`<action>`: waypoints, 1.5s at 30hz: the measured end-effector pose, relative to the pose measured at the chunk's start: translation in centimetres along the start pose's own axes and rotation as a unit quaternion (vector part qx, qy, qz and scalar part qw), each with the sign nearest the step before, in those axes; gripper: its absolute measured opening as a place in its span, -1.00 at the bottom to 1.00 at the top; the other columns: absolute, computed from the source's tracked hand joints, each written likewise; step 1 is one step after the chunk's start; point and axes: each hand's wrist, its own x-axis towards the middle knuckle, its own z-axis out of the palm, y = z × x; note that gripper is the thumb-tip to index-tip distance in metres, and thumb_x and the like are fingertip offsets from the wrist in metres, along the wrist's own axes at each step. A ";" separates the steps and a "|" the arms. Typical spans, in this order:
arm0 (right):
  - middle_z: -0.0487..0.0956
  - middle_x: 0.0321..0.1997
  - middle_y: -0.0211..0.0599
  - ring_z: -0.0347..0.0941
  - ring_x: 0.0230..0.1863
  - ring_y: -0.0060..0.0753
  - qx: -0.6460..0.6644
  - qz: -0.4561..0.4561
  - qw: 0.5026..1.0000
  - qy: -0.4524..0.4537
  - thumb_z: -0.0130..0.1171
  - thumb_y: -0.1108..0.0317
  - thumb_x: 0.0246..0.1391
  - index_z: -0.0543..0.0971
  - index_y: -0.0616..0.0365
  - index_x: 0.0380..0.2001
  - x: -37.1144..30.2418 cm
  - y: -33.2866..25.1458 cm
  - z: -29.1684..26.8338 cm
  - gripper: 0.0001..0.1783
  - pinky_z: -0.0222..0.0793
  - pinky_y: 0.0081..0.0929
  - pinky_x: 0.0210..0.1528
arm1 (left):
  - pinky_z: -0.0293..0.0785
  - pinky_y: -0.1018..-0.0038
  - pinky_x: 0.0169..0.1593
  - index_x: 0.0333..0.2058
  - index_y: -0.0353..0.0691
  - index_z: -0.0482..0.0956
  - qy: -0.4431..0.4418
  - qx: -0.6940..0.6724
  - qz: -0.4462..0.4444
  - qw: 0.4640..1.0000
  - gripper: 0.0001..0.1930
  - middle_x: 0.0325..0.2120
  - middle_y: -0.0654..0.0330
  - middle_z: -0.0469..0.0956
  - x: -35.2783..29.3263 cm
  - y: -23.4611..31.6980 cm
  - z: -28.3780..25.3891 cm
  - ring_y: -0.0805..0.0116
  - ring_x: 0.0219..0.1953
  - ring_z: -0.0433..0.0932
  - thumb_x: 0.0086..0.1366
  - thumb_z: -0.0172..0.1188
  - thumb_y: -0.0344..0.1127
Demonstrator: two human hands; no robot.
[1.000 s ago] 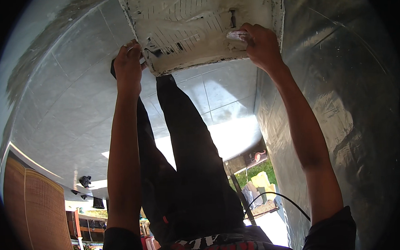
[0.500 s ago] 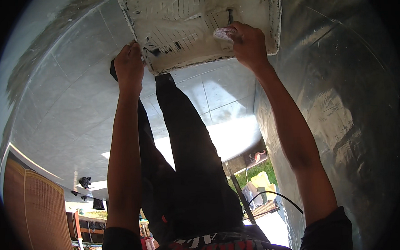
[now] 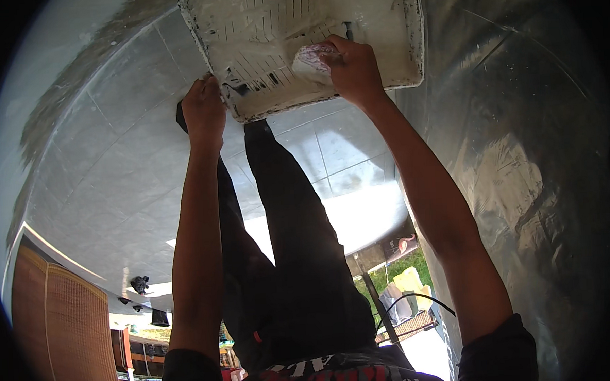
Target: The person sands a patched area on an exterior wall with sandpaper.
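At the top of the view is a shallow off-white paint tray (image 3: 379, 20), with rows of dark slits and dark-flecked, worn edges. My left hand (image 3: 205, 113) is closed on the tray's left edge near its lower corner. In my right hand (image 3: 356, 72) is a crumpled white and purplish cloth (image 3: 311, 58), pressed against the inner face of the tray at its lower middle. The fingertips of this hand are partly hidden behind the cloth and the knuckles.
Grey tiled floor (image 3: 132, 137) spreads to the left, with a sunlit patch (image 3: 340, 216) behind my dark-trousered legs (image 3: 284, 191). A grey, sheet-like surface (image 3: 508, 161) rises along the right. Lower left stands a brown woven panel (image 3: 65, 317); a black cable (image 3: 418, 295) curves at the lower right.
My right hand has slid the cloth leftward and slightly down across the tray. My left hand keeps its hold on the edge; the view has shifted slightly.
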 end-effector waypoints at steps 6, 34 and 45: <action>0.65 -0.39 -0.07 0.60 -0.30 -0.04 0.039 -0.078 0.993 0.074 0.20 0.57 0.05 0.64 0.16 -0.22 -0.4 1.4 -2.6 -0.79 0.47 -0.20 -0.21 | 0.41 0.49 -0.26 -0.06 -0.42 0.61 0.012 0.037 0.023 0.999 -0.69 -0.40 0.14 0.64 0.4 -0.3 0.1 0.52 -0.41 0.48 0.44 0.05 -0.29; 0.66 -0.42 -0.42 0.50 -0.34 -0.36 -0.121 -0.251 0.960 0.014 0.20 0.73 -0.12 0.65 0.06 -0.37 -3.0 1.2 -4.5 -0.70 0.25 -0.36 -0.22 | 0.44 0.25 -0.14 -0.27 -0.41 0.60 0.059 0.150 0.050 0.986 -0.70 -0.39 -0.12 0.63 0.3 0.3 0.6 0.03 -0.32 0.61 0.41 0.03 -0.25; 0.66 -0.44 -0.44 0.50 -0.32 -0.35 -0.081 -0.225 0.969 0.064 0.21 0.65 -0.11 0.67 0.03 -0.36 -1.1 1.3 -2.4 -0.74 0.27 -0.33 -0.17 | 0.46 0.25 -0.13 -0.22 -0.40 0.60 0.064 0.114 0.035 0.991 -0.70 -0.36 -0.11 0.64 -0.2 0.2 1.0 0.04 -0.28 0.64 0.42 0.05 -0.23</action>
